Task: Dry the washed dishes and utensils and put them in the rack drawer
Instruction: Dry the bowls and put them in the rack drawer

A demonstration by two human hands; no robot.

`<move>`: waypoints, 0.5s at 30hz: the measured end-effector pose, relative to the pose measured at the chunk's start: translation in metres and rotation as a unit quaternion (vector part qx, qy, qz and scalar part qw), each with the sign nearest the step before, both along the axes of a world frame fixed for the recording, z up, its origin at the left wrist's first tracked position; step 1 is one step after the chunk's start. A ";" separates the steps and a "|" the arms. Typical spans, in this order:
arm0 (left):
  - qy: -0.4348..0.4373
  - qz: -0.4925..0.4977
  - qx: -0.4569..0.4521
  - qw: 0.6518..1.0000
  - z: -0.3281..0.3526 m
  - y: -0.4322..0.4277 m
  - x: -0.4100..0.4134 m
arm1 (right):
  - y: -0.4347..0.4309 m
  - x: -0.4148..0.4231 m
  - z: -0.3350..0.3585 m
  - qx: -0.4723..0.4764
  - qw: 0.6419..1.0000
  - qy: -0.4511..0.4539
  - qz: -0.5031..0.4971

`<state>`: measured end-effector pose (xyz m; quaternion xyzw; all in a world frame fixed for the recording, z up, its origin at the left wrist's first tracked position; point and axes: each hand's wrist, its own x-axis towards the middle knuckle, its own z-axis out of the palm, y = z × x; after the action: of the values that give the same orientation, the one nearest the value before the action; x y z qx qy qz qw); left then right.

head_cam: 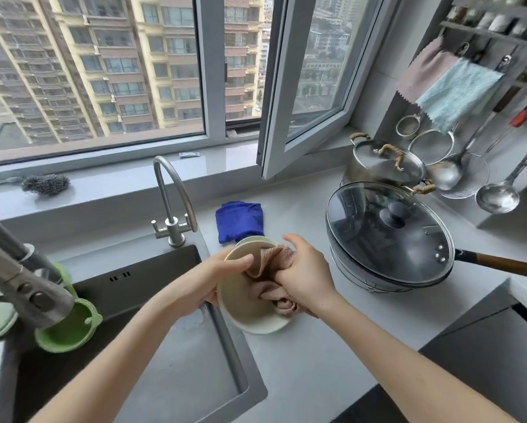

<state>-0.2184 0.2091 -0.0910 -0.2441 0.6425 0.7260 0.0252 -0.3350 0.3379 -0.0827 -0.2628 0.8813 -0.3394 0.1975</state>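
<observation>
A cream bowl (244, 303) is tilted toward me above the counter, just right of the sink. My left hand (213, 276) grips its left rim, thumb lying over the edge. My right hand (305, 276) clutches a bunched pink cloth (271, 270) and presses it inside the bowl. The rim of a second pale bowl (256, 239) shows just behind the first; most of it is hidden.
The dark sink (152, 270) with its faucet (170, 196) lies at left, green containers (70, 328) at its left side. A blue cloth (240, 221) lies behind the bowls. A lidded wok (387, 236) and steel pot (384, 163) stand right; ladles and strainers hang beyond.
</observation>
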 end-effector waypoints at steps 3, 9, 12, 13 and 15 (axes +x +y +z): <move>0.031 -0.007 0.035 0.999 -0.004 0.000 -0.001 | 0.009 -0.001 0.015 -0.075 0.995 0.016 0.059; 0.067 0.013 0.088 0.994 0.005 0.017 -0.002 | 0.031 0.011 0.026 -0.160 0.933 0.260 0.189; 0.057 0.004 0.077 0.995 0.013 0.022 -0.002 | 0.045 0.007 0.019 -0.092 0.802 0.466 0.362; 0.039 0.001 0.066 0.997 0.018 0.024 -0.002 | 0.052 0.005 0.021 -0.058 0.777 0.472 0.413; -0.015 0.028 0.020 0.999 0.024 0.033 -0.006 | 0.069 0.002 0.024 0.029 0.745 0.463 0.479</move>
<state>-0.2246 0.2416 -0.0670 -0.2724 0.6207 0.7350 0.0197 -0.3329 0.4068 -0.0584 -0.7692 0.6324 -0.0107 -0.0910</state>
